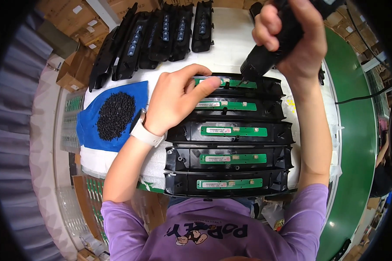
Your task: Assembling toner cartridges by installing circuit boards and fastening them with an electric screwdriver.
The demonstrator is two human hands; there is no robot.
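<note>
Several black plastic housings (228, 155) lie in a row in front of me, each with a green circuit board (233, 131) set in it. My left hand (178, 98) presses its fingers on the left end of the farthest board (244, 83). My right hand (292, 37) grips a black electric screwdriver (265, 58), its tip down on that same board.
A pile of small black screws (115, 115) lies on a blue sheet (137, 93) to the left. More black housings (161, 37) stand at the back. Cardboard boxes (80, 65) sit at the far left, a green conveyor belt (357, 143) runs on the right.
</note>
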